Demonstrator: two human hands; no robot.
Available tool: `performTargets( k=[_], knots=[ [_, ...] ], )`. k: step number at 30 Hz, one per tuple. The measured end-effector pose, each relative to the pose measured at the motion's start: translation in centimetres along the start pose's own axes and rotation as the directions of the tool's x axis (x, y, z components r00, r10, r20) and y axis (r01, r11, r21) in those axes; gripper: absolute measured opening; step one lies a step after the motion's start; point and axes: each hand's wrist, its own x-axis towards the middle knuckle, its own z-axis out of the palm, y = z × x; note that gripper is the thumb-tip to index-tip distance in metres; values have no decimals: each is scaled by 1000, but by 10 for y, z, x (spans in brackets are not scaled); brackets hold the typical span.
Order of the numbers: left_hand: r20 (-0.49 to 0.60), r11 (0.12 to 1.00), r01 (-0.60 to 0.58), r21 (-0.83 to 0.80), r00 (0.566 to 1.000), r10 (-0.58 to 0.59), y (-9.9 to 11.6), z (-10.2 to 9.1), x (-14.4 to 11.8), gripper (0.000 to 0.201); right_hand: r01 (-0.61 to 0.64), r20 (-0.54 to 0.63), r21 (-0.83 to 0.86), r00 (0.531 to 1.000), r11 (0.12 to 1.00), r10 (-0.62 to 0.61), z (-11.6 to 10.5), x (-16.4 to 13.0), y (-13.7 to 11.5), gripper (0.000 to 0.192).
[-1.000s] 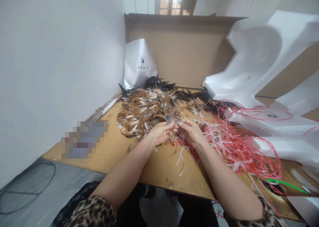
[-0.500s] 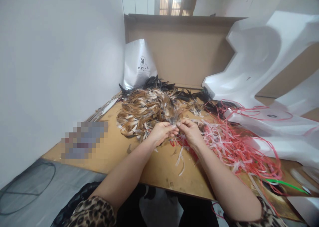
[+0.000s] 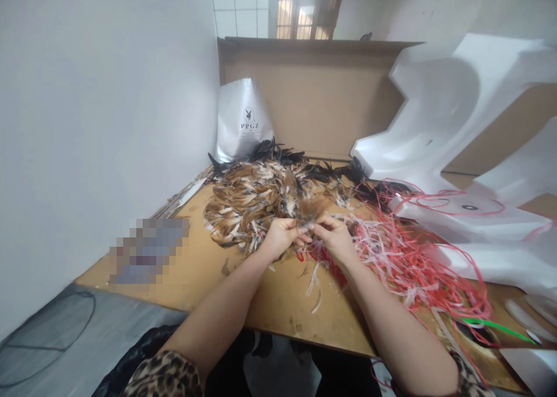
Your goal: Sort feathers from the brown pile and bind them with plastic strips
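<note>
Over the middle of the table, both hands pinch a small bunch of brown feathers [image 3: 314,207] at its lower end, the feathers fanning up and away. My left hand [image 3: 285,235] is closed on the bunch, thumb against the forefinger. Close beside it, nearly touching, my right hand [image 3: 334,238] is closed on the same base. Just beyond lies a broad pile of brown and cream feathers [image 3: 243,197]. Black feathers [image 3: 272,151] lie along the back of that pile. The exact spot between the fingertips is too small to make out.
Red and white strips [image 3: 418,263] lie tangled right of my hands. White foam pieces [image 3: 439,107] stand at the right. A white bag [image 3: 243,118] leans before a cardboard panel [image 3: 331,95]. A wall [image 3: 108,124] closes the left side of the wooden table [image 3: 204,281].
Both hands stay together at nearly the same place. The feather bunch now fans wider and leans to the right, slightly blurred. The whole view has shifted slightly.
</note>
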Motion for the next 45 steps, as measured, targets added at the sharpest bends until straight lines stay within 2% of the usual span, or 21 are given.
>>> performTargets(
  k=[7, 9, 12, 15, 21, 25, 32, 37, 39, 41, 43, 45],
  knots=[
    [134, 998, 0, 56, 991, -7, 5, -2, -3, 41, 16, 79, 19, 997, 1000, -18, -5, 0, -2, 14],
    [130, 995, -28, 95, 991, 15, 5, -3, -2, 39, 35, 82, -17, 996, 999, -33, -4, 0, -4, 14],
    [91, 990, -66, 127, 994, 55, 0, -5, 0, 36, 82, 46, -158, 996, 984, -76, -3, 1, -6, 14],
    [50, 989, -60, 134, 997, 54, -7, -6, 2, 33, 129, 2, -276, 991, 952, -133, -2, 1, -3, 16],
    [55, 992, -22, 123, 998, 15, -8, -5, 2, 31, 145, -23, -270, 987, 952, -157, 1, 1, -1, 20],
    [69, 998, 17, 53, 997, -20, -6, -2, 1, 31, 107, -32, -213, 993, 971, -117, 3, 1, -4, 20],
    [50, 995, 89, -41, 995, -87, -6, 1, 2, 31, -111, -52, 46, 992, 993, 113, 6, 0, 7, 16],
    [53, 990, 137, -31, 989, -135, -4, -1, 1, 29, -159, -5, 70, 987, 985, 160, 8, 0, 13, 17],
    [35, 987, 152, -54, 988, -150, -3, -2, 2, 28, -106, -49, 2, 993, 994, 106, 9, 1, 11, 15],
    [7, 986, 145, -80, 989, -145, -2, -2, 2, 27, 1, -150, -133, 988, 991, -21, 9, 1, 6, 14],
    [-34, 988, 124, -90, 991, -127, -3, -2, 3, 27, 109, -213, -296, 961, 949, -176, 9, 0, -2, 18],
    [-73, 991, 114, -71, 990, -120, -3, -2, 4, 26, 186, -195, -418, 938, 889, -287, 8, -2, -10, 15]
  ],
)
